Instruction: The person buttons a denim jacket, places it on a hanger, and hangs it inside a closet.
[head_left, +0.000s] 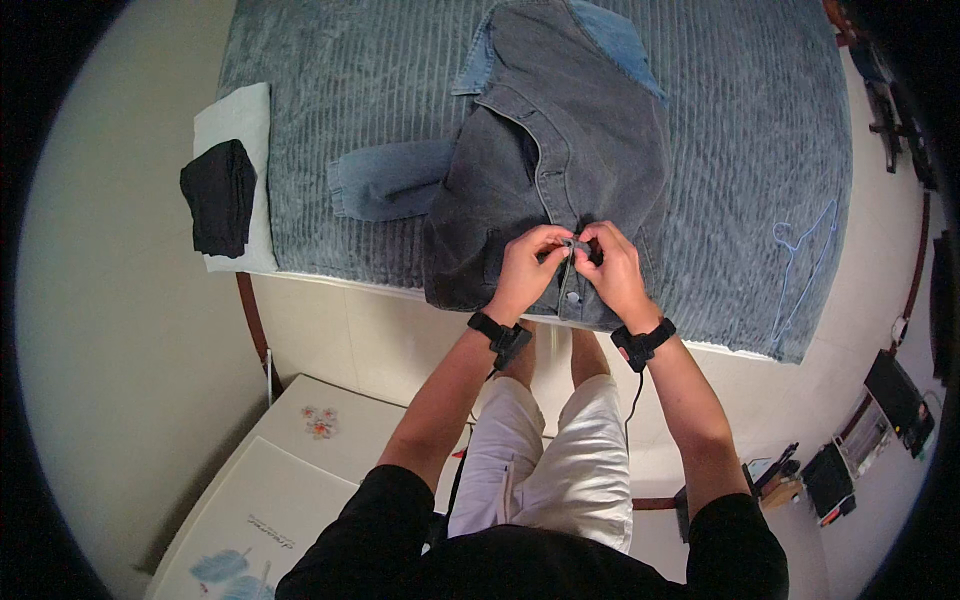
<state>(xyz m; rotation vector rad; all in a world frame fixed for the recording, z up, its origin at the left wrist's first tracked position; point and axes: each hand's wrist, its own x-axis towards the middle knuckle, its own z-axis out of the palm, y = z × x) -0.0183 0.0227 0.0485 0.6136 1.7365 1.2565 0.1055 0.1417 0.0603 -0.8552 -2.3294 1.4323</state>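
A dark grey denim jacket (610, 140) with lighter blue sleeves lies spread on the bed, its hem at the near edge. My left hand (535, 262) and my right hand (610, 268) meet at its front placket, low down near the hem. Fingers of both hands are closed in a pinch on the placket edges, apparently around a button that they mostly hide. Below them a round metal button (573, 297) shows. Further up, the placket gapes apart. One blue sleeve (390, 180) stretches out to the left.
Blue-grey ribbed bedding (360, 80) covers the bed. At its left edge a folded black garment (220, 198) rests on a white pillow-like piece (232, 115). A blue wire hanger (800, 250) lies on the right. Behind me at left stands a white cabinet (290, 480).
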